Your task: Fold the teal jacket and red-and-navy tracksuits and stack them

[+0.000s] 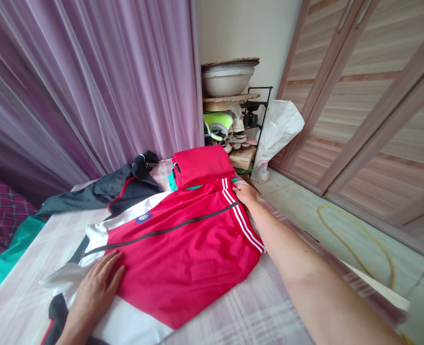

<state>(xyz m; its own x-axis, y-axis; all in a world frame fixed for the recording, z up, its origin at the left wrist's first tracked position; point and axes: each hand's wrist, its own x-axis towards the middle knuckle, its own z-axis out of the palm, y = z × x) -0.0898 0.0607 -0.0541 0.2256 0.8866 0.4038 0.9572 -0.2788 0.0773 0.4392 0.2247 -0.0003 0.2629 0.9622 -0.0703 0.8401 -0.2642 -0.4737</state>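
Observation:
A red, white and black zip-up jacket (169, 258) lies spread out on the bed, its zipper closed and its striped hem toward the right. My left hand (102, 275) rests flat near the collar and shoulder, fingers stretched over the red and white cloth. At the far end of the striped hem, my right hand (246, 194) is closed on the jacket's edge; part of its fingers is hidden. Just beyond the jacket sits a folded red garment (203, 165) on top of something green. One dark sleeve (122, 189) with red piping stretches out behind the jacket on the left.
A checked sheet (229, 311) covers the bed. Purple curtains (100, 86) hang behind it. Past the far end stands a rack (265, 115) with shoes and basins (229, 79), beside a white plastic bag (278, 129). Wooden wardrobe doors (348, 105) and a yellow hose (359, 261) are on the right.

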